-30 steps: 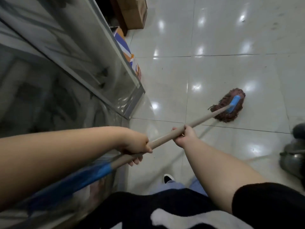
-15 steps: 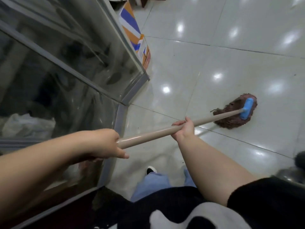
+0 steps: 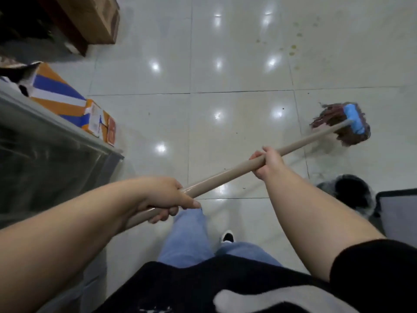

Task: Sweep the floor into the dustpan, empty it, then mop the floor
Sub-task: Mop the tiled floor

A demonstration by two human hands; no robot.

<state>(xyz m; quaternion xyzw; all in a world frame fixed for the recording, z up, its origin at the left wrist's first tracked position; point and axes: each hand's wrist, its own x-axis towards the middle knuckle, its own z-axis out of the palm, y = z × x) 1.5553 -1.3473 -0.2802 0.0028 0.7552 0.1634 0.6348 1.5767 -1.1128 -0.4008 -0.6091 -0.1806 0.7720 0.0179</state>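
A mop with a brown string head [image 3: 334,125] and a blue clamp [image 3: 355,119] lies on the glossy white tile floor [image 3: 237,64] at the right. Its beige handle [image 3: 225,175] runs diagonally down to the left. My left hand [image 3: 167,197] grips the handle near its lower end. Farther up the handle, my right hand [image 3: 268,162] grips it too. Yellowish stains [image 3: 293,48] mark the tiles at the upper right, beyond the mop head.
A glass display counter [image 3: 45,154] stands at the left, with an orange, blue and white box [image 3: 74,105] beside it. A brown cardboard box [image 3: 94,16] sits at the top left. A dark round object [image 3: 354,193] and a grey bin edge [image 3: 401,213] are at the right.
The mop head has swung rightward and farther from the counter. The view has turned away from the glass counter toward the open floor. Both hands keep their grip on the handle.
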